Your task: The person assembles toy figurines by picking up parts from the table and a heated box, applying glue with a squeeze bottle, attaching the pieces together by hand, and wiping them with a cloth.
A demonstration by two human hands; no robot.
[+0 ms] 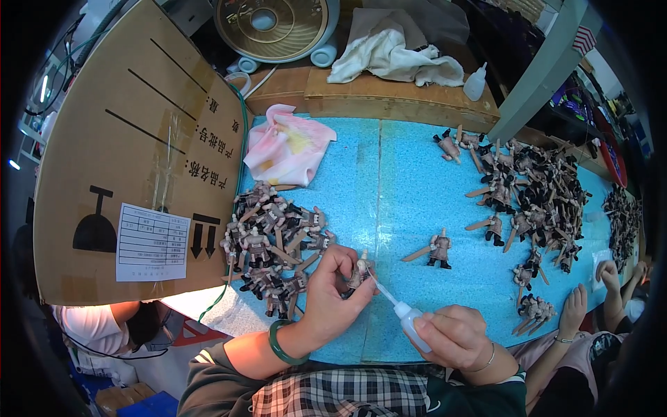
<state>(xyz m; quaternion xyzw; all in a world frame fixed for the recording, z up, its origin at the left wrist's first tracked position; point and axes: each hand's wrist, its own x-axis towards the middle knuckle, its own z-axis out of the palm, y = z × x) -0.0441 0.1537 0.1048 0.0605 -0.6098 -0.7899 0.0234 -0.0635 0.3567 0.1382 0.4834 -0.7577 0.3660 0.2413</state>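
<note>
Between the fingers of my left hand (332, 295) is a small figurine (358, 273) with a pale top and a brownish body. My right hand (455, 337) is closed around a white squeeze bottle (411, 323), whose long thin nozzle reaches up to the figurine; whether its tip touches cannot be made out. A single figurine (439, 249) with a long brown blade-like piece stands out on the blue mat (410, 181), to the right of my hands. Close to my left hand lies a heap of similar figurines (267, 240).
A big cardboard box (139, 90) rises at the left. Behind are a stained cloth (288, 146), a fan (274, 28), a white rag (396, 59) and another squeeze bottle (475, 83) on a wooden ledge. A larger figurine heap (535, 187) and a co-worker's hand (574, 313) are at right.
</note>
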